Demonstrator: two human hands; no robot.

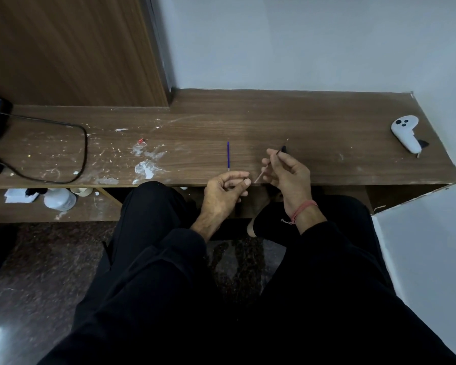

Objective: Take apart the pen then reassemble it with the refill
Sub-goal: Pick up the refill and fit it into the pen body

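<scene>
Your right hand (287, 177) has a tight grip on a thin pen (271, 162), pinched between the thumb and fingers. The pen slants, with its dark end up and away from you and its pale tip down toward your left hand. The middle of the pen is hidden behind your fingers, so you cannot see if it is whole or only one part. It is very thin and a bit blurry.

Your left hand (225, 192) is just beside the pen's low tip. Its fingers are curled in with the thumb near the fingertips. It is hard to tell if something tiny sits in that grip.

The blue refill (228, 156) lies flat on the brown surface (313, 122), a little beyond your left hand and to the left of the pen. It is a thin blue stick with a pale tip pointing toward you.

A white controller (406, 133) lies far to the right of the pen, near the wall.
</scene>
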